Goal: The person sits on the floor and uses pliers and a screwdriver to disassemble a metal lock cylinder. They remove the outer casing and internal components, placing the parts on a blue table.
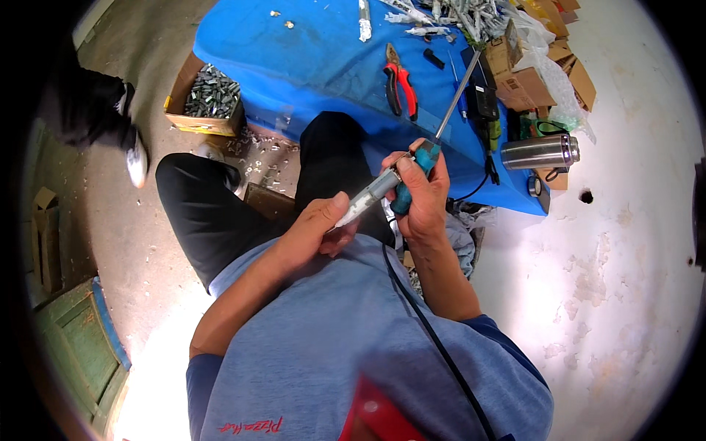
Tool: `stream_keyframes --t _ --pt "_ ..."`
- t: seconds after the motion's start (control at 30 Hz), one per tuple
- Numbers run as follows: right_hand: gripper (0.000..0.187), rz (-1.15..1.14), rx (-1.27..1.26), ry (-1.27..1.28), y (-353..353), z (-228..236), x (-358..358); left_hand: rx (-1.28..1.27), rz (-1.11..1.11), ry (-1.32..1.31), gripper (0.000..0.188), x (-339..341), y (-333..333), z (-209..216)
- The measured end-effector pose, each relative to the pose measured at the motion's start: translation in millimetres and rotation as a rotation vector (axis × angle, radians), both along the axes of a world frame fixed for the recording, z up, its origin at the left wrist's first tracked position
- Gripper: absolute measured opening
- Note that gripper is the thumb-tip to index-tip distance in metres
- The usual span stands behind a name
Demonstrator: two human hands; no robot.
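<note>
My left hand (312, 229) is closed around the lower end of a grey metal tube (373, 191) with a whitish wrapped or smeared part. Held at a slant over my lap, the tube points up and to the right. Its upper end meets the fingers of my right hand (425, 202), which also grips a screwdriver (457, 95). The screwdriver's teal handle lies in the palm, and its long metal shaft points up and away over the table. Exactly what the right fingertips do at the tube's end is partly hidden.
Red and black pliers (401, 82) lie on the blue-covered table (309, 51). Behind are a heap of white-wrapped tubes (471, 18), cardboard boxes (526, 84) and a steel flask (540, 151). A box of metal pieces (212, 92) stands left; another person's leg (95, 110) is beyond.
</note>
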State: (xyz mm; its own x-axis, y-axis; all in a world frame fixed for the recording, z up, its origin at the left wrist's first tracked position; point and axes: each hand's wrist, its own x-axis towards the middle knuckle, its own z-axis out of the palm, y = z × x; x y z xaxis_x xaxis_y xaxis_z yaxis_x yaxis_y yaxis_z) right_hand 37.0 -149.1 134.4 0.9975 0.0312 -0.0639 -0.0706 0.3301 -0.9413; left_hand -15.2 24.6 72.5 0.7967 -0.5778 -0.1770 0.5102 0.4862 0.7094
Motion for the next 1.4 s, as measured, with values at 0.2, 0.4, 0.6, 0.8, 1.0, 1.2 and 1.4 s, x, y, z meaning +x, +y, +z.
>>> stream_keyframes --t 0.2,0.4,0.6,0.8,1.0,1.2,1.4 --pt "0.026 0.041 0.041 0.015 -3.9 -7.3 -0.4 -0.023 -0.008 0.024 0.054 -0.9 0.3 2.4" --pt "0.027 0.043 -0.042 0.011 -13.1 -8.6 -0.3 0.027 0.056 0.031 0.047 1.5 -0.7 0.4" --pt "0.026 0.058 -0.024 -0.006 -14.8 -14.6 9.7 0.014 0.030 0.029 0.045 5.7 -2.7 3.7" --pt "0.027 0.070 0.028 0.007 -16.5 -22.1 15.3 -0.052 -0.026 0.035 0.046 7.0 -2.7 1.0" --pt "0.027 0.100 0.005 -0.011 -16.2 -24.4 22.3 -0.057 -0.067 0.019 0.046 9.9 -5.6 -1.2" --pt "0.028 0.127 -0.015 0.008 -11.8 -22.6 29.0 0.049 -0.078 -0.001 0.045 20.6 -14.0 -3.7" --pt "0.036 -0.140 -0.460 0.026 -14.6 -7.1 28.5 0.214 0.052 0.067 0.042 29.1 -18.1 0.4"
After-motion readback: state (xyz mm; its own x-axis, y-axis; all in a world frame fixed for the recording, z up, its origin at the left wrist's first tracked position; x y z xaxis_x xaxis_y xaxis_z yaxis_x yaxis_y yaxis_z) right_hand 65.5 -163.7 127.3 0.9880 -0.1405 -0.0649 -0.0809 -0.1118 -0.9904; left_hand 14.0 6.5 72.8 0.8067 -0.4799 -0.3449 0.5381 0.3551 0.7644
